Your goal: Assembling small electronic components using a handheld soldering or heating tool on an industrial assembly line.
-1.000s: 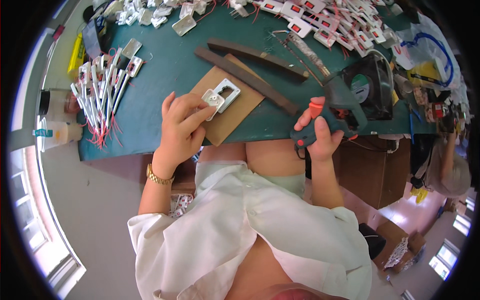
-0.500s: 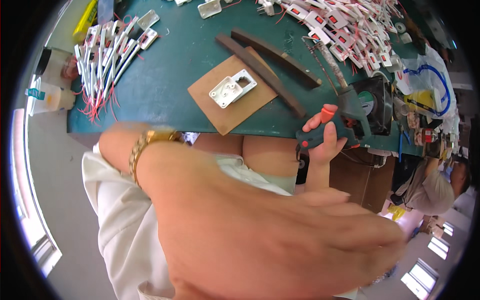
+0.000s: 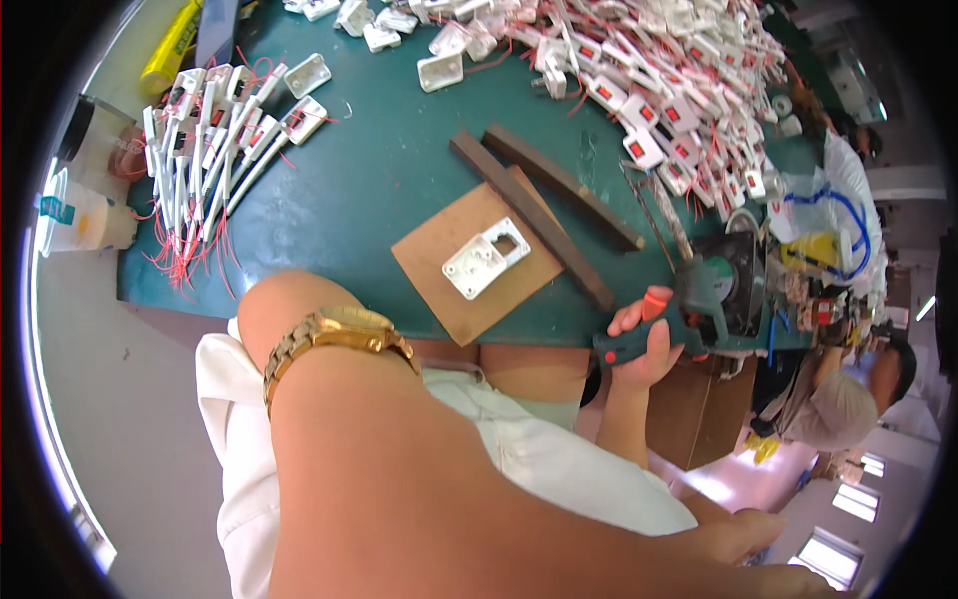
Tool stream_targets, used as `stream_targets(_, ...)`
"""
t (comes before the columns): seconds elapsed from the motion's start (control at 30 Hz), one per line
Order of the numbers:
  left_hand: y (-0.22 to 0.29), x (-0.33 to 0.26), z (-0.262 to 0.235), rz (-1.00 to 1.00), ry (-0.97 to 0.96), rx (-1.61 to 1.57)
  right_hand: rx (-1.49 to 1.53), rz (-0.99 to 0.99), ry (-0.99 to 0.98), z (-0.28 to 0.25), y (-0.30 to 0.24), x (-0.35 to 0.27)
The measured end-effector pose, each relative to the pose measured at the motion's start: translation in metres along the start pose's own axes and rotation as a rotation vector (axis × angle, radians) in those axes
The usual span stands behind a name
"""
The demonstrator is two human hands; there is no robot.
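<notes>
Your left hand (image 3: 429, 489) has swung from the white shell (image 3: 474, 270) into the lower head view; finger state can't be told. Your right hand (image 3: 649, 361) grips one green tool (image 3: 624, 347) right of the brown board (image 3: 426, 250). On that board lie one shell and one white plate (image 3: 521, 244); two dark bars (image 3: 534, 222) block its right side.

A dark green handheld tool (image 3: 707, 292) is resting in the right hand (image 3: 647, 361); an orange piece is standing out above its handle, a red dot is marking the handle's end, and its long, stained metal front is pointing away over the surface (image 3: 349, 200); a shallow white shell (image 3: 476, 268) is lying hollow side up, showing inner posts and holes; it is overlapping a white plate (image 3: 512, 240) with a cutout; both are sitting on a brown square sheet (image 3: 424, 252), which is lying askew.
</notes>
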State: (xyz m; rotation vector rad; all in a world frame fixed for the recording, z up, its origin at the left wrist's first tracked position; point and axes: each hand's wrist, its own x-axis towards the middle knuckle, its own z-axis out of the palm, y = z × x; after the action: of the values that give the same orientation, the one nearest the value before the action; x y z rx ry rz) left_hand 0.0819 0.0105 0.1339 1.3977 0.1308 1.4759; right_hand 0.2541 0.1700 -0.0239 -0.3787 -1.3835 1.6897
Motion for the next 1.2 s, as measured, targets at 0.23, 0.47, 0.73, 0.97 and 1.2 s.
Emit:
stream_targets(0.23, 0.009, -0.006, 0.002, 0.002, -0.027, -0.034, -0.010, 0.014, 0.038, 0.010, -0.002, -0.001)
stream_targets(0.47, 0.018, -0.004, -0.002, -0.016, -0.099, -0.060, 0.024, 0.081, 0.042, 0.010, -0.003, -0.004)
stream_targets(0.73, 0.017, 0.000, -0.011, -0.061, -0.118, -0.140, -0.018, 0.102, 0.060, 0.003, -0.006, -0.002)
stream_targets(0.97, 0.022, 0.008, -0.018, -0.093, -0.119, -0.178, 0.039, 0.096, 0.058, 0.006, -0.009, -0.001)
stream_targets(1.2, 0.045, 0.009, -0.016, -0.064, 0.032, -0.166, 0.068, 0.106, 0.039, 0.007, -0.010, -0.002)
